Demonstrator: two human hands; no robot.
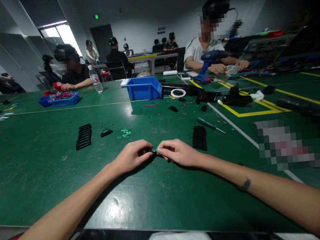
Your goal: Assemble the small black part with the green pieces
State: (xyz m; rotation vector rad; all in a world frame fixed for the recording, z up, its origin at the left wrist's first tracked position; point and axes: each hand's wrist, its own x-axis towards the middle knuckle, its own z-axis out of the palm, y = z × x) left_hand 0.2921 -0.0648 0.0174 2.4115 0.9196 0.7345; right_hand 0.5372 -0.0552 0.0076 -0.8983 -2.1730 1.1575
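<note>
A small green circuit board [154, 150] is pinched between the fingertips of both hands, just above the green table. My left hand [133, 155] grips it from the left, with something dark, perhaps shadow, inside the curled fingers. From the right, my right hand [177, 152] closes thumb and forefinger on its other end. Beyond the left hand lie a loose pile of small green boards [125, 133], a short black part [106, 132] with green bits on it, and a row of black strips [84, 136]. A black block [199, 138] rests to the right of my right hand.
A screwdriver [211, 125] lies behind the black block. Farther back are a blue bin [143, 88], a white tape roll [178, 93], a cordless drill [209, 64] and a water bottle [95, 80]. Loose screws are scattered nearby. Co-workers sit across the table.
</note>
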